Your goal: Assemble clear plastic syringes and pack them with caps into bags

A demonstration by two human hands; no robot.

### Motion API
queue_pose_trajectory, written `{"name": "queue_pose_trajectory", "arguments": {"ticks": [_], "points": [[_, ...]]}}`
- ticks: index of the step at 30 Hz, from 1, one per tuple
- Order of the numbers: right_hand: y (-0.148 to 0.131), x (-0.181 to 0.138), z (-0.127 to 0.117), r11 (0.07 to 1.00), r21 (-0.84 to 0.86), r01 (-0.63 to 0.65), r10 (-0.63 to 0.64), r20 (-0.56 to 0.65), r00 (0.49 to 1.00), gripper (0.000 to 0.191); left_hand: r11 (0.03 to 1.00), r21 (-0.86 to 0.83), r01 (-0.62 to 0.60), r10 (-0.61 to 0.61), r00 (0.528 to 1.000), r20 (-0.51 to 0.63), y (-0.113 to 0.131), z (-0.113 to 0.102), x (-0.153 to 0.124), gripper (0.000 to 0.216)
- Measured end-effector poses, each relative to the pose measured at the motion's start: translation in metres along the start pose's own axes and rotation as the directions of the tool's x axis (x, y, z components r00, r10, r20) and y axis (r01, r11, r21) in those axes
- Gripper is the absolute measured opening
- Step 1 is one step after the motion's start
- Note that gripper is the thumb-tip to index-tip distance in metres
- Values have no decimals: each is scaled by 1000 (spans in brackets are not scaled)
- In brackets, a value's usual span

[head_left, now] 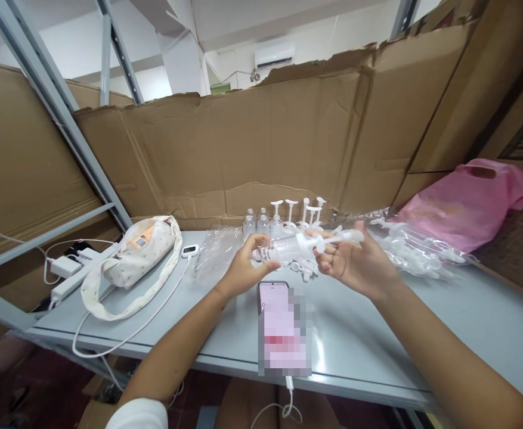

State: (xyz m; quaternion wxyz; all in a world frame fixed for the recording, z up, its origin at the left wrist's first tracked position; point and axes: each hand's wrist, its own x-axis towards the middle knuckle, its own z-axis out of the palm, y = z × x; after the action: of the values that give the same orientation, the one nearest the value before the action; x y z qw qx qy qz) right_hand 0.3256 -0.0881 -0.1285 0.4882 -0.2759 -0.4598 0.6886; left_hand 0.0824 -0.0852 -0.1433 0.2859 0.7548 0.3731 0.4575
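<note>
My left hand [247,262] is closed around the base end of a clear bottle [283,247], which lies on its side in the air above the grey tabletop. A white pump top [328,241] sits at the bottle's right end. My right hand [353,262] holds this pump between thumb and fingers, slightly blurred. Whether the pump's collar is tight on the neck I cannot tell. Behind the hands stand several clear bottles [263,223], some with white pumps [290,210]. Loose white pump parts [306,269] lie below the held bottle.
A phone [283,322] on a cable lies at the front edge. To the left are a cloth bag [147,256], a small white device [190,251] and a power strip [82,271]. Clear plastic bags [422,253] of pumps and a pink bag [462,202] lie right. Cardboard [243,143] walls the back.
</note>
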Motion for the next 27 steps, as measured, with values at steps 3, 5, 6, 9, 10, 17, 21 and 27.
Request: {"name": "queue_pose_trajectory", "arguments": {"ticks": [3,5,6,9,10,17,21,27], "points": [[5,1,-1,995,21,-95,94,44,995,48,992,118,-53,47,997,54,7,1,-3,43],[9,2,-1,988,55,-142,138,70,988,42,986,154,-68,55,995,88,11,-3,-5,48],[10,2,-1,985,78,-152,146,79,986,40,983,171,-72,53,993,110,13,-7,-6,53],[11,2,1,985,102,-140,133,75,988,36,956,281,-78,27,983,181,14,-31,-12,73],[11,2,1,989,84,-124,118,73,990,38,932,354,-83,12,980,198,13,-41,-14,75],[14,4,-5,994,-109,-8,21,116,993,51,583,811,-43,-377,871,316,-14,-99,-41,30],[17,3,-1,989,-145,6,16,148,989,47,631,774,-53,-369,857,360,-16,-102,-58,27],[15,-1,7,984,-173,30,-8,127,992,40,668,736,-110,-271,885,379,-9,-105,-80,20]]}}
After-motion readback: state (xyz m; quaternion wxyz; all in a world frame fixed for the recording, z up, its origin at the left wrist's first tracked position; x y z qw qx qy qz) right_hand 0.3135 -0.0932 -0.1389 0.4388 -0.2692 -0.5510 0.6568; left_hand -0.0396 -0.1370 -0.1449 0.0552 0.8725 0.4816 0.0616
